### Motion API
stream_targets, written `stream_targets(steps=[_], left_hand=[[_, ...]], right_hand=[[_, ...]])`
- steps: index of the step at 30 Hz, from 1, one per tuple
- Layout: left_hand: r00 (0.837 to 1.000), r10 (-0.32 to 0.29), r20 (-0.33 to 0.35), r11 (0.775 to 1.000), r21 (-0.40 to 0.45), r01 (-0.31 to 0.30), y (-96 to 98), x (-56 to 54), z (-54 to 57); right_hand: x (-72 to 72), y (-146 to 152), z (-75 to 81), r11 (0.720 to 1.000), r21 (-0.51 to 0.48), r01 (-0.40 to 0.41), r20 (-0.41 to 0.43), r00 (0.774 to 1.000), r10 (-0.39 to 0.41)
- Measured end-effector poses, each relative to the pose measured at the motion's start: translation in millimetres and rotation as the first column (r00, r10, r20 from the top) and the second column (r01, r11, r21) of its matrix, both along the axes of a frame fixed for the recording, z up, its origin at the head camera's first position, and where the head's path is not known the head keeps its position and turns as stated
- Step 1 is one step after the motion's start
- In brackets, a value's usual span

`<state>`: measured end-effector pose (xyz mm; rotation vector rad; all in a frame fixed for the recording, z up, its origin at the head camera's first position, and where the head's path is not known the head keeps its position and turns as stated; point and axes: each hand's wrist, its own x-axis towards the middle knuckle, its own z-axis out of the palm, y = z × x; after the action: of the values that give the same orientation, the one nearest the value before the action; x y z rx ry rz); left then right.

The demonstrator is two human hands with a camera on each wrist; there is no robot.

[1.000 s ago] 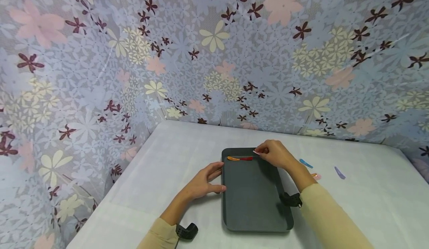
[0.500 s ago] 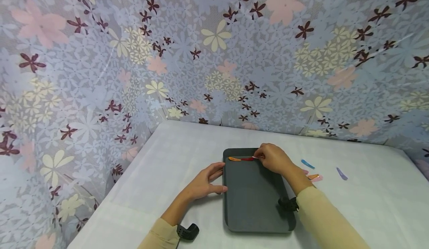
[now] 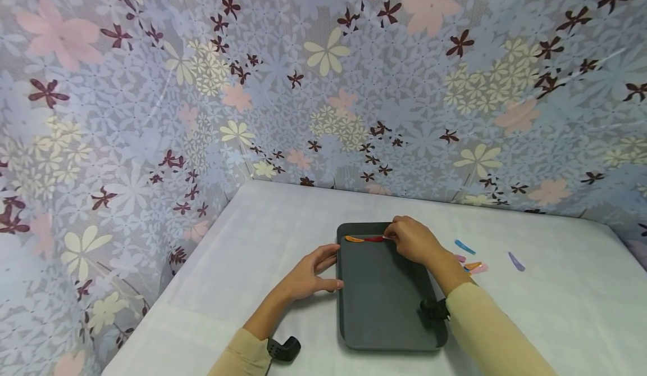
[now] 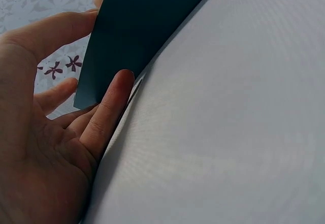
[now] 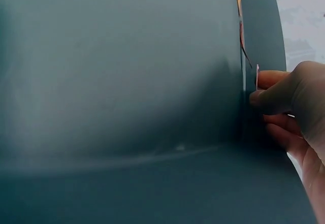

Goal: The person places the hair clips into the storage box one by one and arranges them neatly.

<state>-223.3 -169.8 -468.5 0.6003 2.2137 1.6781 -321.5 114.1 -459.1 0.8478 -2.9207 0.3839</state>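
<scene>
A dark grey baking tray (image 3: 386,303) lies on the white table. Along its far wall an orange hair clip (image 3: 354,239) and a red hair clip (image 3: 373,239) lie end to end. At the far right corner my right hand (image 3: 414,240) pinches a pale pink hair clip (image 5: 257,76) between thumb and fingers, just beyond the red one's end. Most of that clip is hidden by the fingers. My left hand (image 3: 308,275) rests at the tray's left side, its fingers spread and touching the outer wall, as the left wrist view also shows.
Right of the tray, partly behind the right forearm, lies a small pile of pink and orange hair clips (image 3: 477,268). A blue hair clip (image 3: 464,247) and a purple hair clip (image 3: 516,261) lie near it. A floral curtain (image 3: 323,84) stands behind the table.
My right hand has lowered the pale pink clip into the tray's far right corner, beside the red clip, and then stays nearly still. The left hand keeps its place.
</scene>
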Motion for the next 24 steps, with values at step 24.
stream_targets(steps=[24], left_hand=[[1.000,-0.010,-0.003,1.000,-0.005,0.010,-1.6,0.6,-1.0]], right_hand=[[4.5,-4.3,-2.7,0.997,0.066,0.027,-0.074,0.997,-0.022]])
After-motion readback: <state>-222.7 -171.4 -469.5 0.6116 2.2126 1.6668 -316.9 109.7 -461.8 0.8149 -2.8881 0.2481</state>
